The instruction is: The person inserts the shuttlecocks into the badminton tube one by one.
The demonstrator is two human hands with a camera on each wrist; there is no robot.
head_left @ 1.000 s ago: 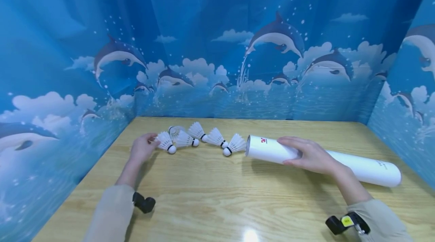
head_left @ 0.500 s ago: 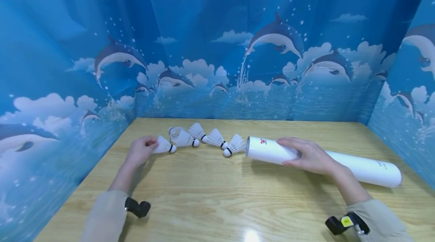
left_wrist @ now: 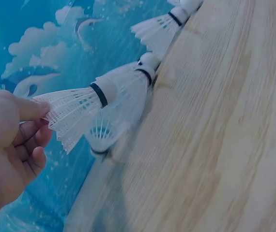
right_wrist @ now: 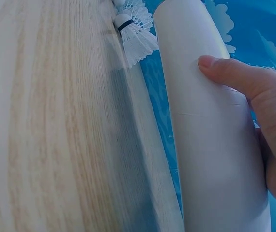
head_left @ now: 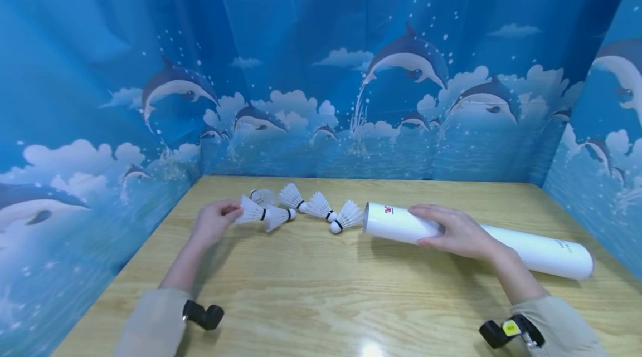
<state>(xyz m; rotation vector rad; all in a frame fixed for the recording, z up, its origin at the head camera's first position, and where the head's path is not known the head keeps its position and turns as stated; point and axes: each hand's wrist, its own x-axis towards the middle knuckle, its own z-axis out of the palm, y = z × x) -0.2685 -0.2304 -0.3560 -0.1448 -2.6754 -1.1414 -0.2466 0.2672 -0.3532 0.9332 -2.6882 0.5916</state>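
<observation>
My left hand pinches the feather skirt of a white shuttlecock just above the wooden table. The shuttlecock's cork pokes into the skirt of a second shuttlecock. In the left wrist view the hand holds the shuttlecock nose-first against the second one. My right hand grips a long white tube lying on the table, its open end facing left. In the right wrist view the thumb lies over the tube.
Three more shuttlecocks lie in a row behind and to the right, and another lies just before the tube's mouth, also seen as a shuttlecock. Blue dolphin-print walls enclose the table on three sides.
My left hand has turned the held shuttlecock level and moved it right, until its cork entered the neighbouring shuttlecock's skirt, nudging that one. The right hand and tube stayed still.
</observation>
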